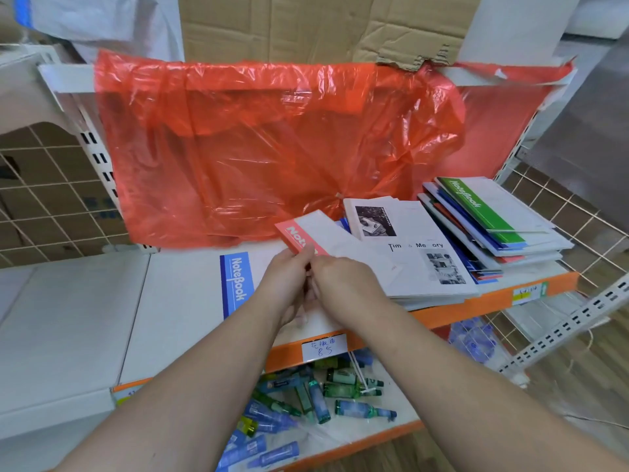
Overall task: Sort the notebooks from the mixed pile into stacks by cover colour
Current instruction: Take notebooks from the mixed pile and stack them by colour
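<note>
1. Left hand (pixel 289 279): fingers curled and thumb on top, gripping the near end of a white notebook with a red spine band (pixel 315 233).
2. Right hand (pixel 343 284): just beside the left, knuckles up, pinching the same near end. Its fingertips are hidden under the hand.
3. The red-banded notebook is held tilted above the white metal shelf with an orange front edge (pixel 190 301). Its far end points toward the translucent red plastic bag (pixel 272 148) draped across the back.
4. A white notebook with a blue spine band (pixel 235 284) lies flat on the shelf, just left of the hands.
5. A stack of white notebooks with black-and-white photo covers (pixel 412 253) lies on the shelf right of the hands.
6. A mixed pile of notebooks (pixel 531 245) sits further right, beside that stack. A white notebook with a green spine band (pixel 476 206) is on top, with blue and red edges showing below it.
7. On the lower shelf, small green and blue bottles (pixel 323 396) lie loose. A handwritten white price label (pixel 323 347) is on the orange edge.
</note>
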`<state>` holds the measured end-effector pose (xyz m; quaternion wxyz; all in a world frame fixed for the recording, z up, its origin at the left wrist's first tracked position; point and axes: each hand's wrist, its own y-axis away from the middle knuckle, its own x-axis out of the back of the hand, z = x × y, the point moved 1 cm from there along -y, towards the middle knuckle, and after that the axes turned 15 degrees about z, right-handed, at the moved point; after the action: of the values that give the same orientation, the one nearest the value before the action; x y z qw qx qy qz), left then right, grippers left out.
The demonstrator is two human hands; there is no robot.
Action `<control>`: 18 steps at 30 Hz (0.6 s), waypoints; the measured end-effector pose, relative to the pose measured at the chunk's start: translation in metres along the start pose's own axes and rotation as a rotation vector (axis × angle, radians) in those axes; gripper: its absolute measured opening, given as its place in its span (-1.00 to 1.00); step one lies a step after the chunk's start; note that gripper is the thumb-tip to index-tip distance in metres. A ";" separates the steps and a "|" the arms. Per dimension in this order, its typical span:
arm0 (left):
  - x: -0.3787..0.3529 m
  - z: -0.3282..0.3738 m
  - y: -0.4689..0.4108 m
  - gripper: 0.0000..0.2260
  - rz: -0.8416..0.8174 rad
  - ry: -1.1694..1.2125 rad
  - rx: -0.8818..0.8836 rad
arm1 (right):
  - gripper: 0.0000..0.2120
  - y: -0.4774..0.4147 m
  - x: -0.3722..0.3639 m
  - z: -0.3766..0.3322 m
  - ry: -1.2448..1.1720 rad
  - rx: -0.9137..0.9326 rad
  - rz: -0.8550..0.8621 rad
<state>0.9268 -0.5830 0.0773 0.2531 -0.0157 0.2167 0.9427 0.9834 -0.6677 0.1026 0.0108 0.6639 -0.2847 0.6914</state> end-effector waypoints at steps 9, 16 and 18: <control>0.024 0.015 -0.005 -0.84 0.109 -0.025 -0.226 | -0.62 -0.012 -0.010 0.046 -0.311 -0.412 0.227; 0.017 0.032 -0.001 -0.92 0.095 -0.081 -0.440 | -0.94 -0.007 0.008 0.059 -0.752 -0.666 0.334; 0.009 0.035 0.002 -0.88 0.091 -0.135 -0.509 | -0.93 -0.004 0.010 0.060 -0.790 -0.681 0.397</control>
<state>0.9212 -0.5660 0.1086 0.2121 -0.0059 -0.0442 0.9762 1.0387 -0.6922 0.1113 -0.0134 0.7651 -0.5941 0.2478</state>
